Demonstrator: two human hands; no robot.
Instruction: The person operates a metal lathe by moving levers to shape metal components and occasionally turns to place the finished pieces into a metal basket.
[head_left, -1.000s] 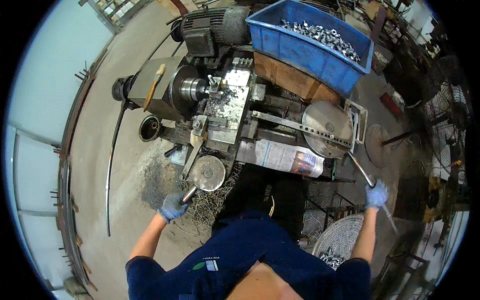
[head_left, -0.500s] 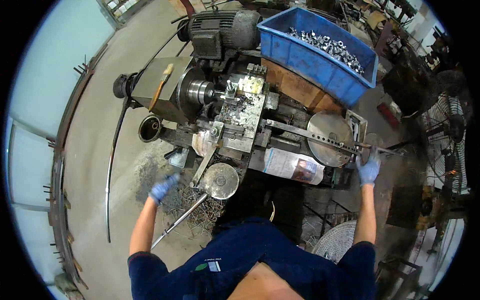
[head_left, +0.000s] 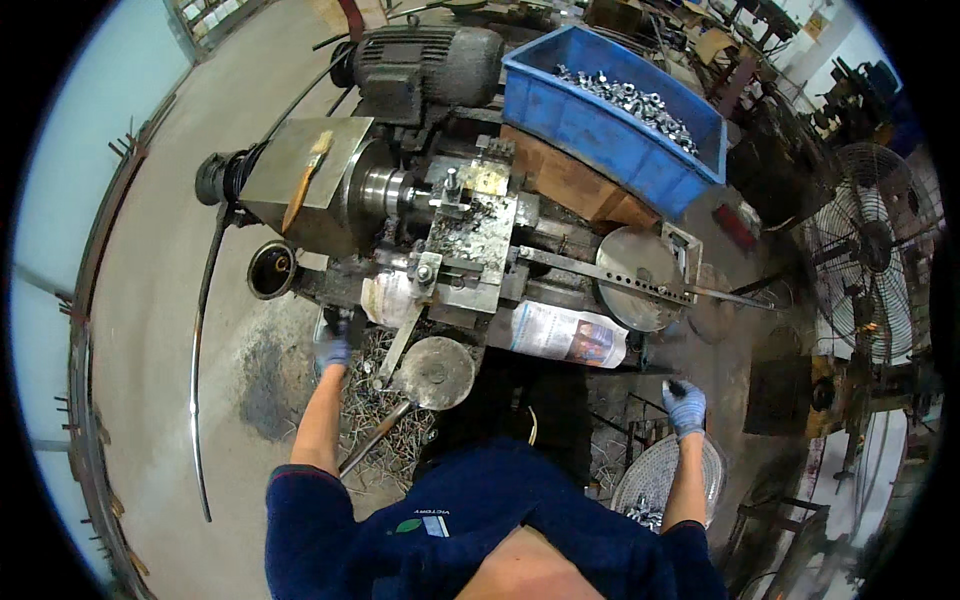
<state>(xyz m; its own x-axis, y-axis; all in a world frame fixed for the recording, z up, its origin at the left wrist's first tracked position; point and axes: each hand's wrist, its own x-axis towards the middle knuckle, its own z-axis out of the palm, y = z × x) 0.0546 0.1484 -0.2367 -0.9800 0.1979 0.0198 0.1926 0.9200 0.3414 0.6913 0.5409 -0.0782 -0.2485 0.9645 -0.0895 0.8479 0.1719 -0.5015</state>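
Round cup (head_left: 270, 268): dark, open side showing, just below the boxy metal housing (head_left: 265, 175) at the left end of the machine.
Brush (head_left: 303, 190): lying on top of that housing, light bristles pointing away from the person.
Left hand (head_left: 333, 350): blue glove, arm stretched forward, fingers reaching away from the body and kinda smeared. Can't tell how far open it is, or if it's actually gripping anything.
Dark piece (head_left: 352, 325): right up at the left hand's fingers, beside the machine's near left corner. Too blurry to say what it is, sorry.
Metal rod (head_left: 380, 435): slants from the small disc (head_left: 437, 373) back toward the person, over a heap of shavings; neither hand's on it.
Printed sheet (head_left: 570, 335): lying along the machine's near edge.
Blue bin (head_left: 615, 130): loaded with shiny metal parts, behind the big disc (head_left: 640, 275).
Round basket (head_left: 650, 468): low down by the right forearm, with more shiny parts (head_left: 645, 513) inside.
Right hand (head_left: 685, 408): blue glove, fingers partly curled, near the basket and clear of the lever (head_left: 730, 296). Dark patch at the fingertips; can't tell if that's a held part or just grime.
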